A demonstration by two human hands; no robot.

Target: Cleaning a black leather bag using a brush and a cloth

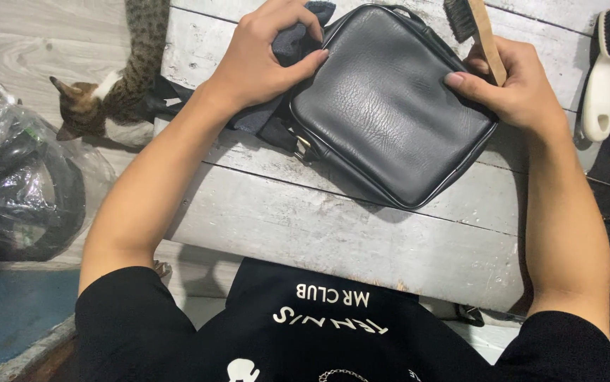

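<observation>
Black leather bag (390, 106) lies flat on the whitewashed plank worktop (333, 226), a little past the centre of my view toward one o'clock, turned so one rounded corner points back at me. Nearest to me, at six o'clock, I see my own black printed shirt (319, 332) and both bare forearms reaching out over the planks.

My left hand (266, 60) sits at eleven o'clock, clenched on a dark blue-grey cloth (291, 42) with the fingers curled over it; the thumb presses the cloth against the bag's upper left edge. More of the cloth bunches under the wrist beside the bag's metal strap hardware (303, 145).

My right hand (517, 88) is at two o'clock, gripping the wooden handle of a dark-bristled brush (476, 28) that sticks up and away from me, while the fingertips rest on the bag's right edge and steady it.

Farther right, at three o'clock and well apart from the bag, a second brush with a white handle and black bristles (605, 64) lies on the planks.

Off the worktop at nine o'clock, a clear plastic bag holding dark items (22, 184) sits on the floor. Beyond it, at ten to eleven o'clock, a spotted tabby cat (118, 85) stands just beside the worktop's left edge, head low.
</observation>
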